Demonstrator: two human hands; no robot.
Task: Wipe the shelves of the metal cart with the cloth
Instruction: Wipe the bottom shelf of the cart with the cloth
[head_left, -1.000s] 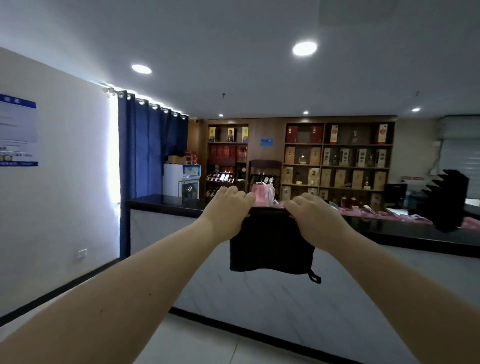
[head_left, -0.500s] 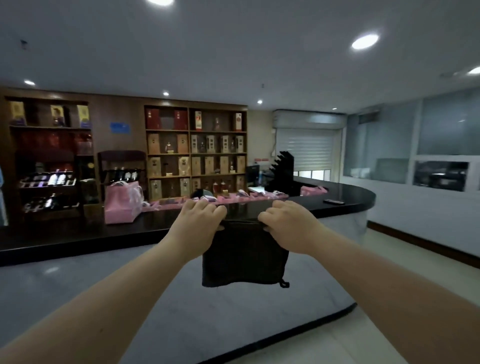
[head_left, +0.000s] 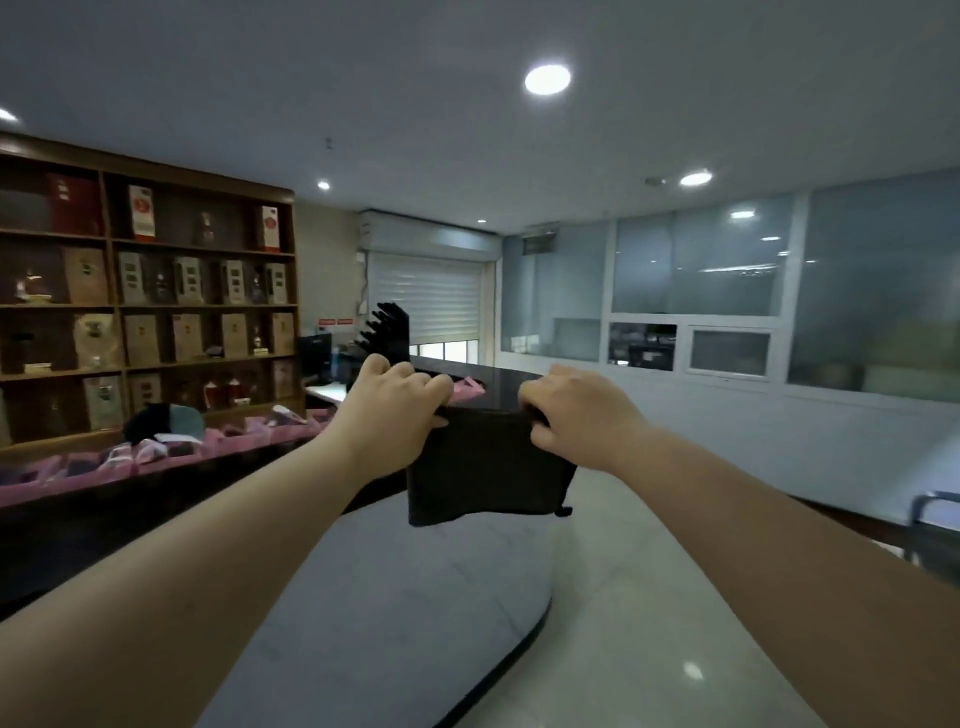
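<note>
A dark folded cloth hangs in the air in front of me at arm's length. My left hand pinches its upper left corner and my right hand pinches its upper right corner, fingers curled over the top edge. A small loop dangles from the cloth's lower right corner. At the far right edge a bit of grey metal frame shows; I cannot tell whether it belongs to the cart.
A curved counter with a black top and pale front runs from the left to the middle. Pink bags lie on it. Wooden shelves with boxes stand behind. Shiny tiled floor spreads to the right below glass partitions.
The view has swung to the right: curtain and left wall are gone, the counter's rounded end and glass partitions have come in. Both hands keep holding the cloth stretched between them.
</note>
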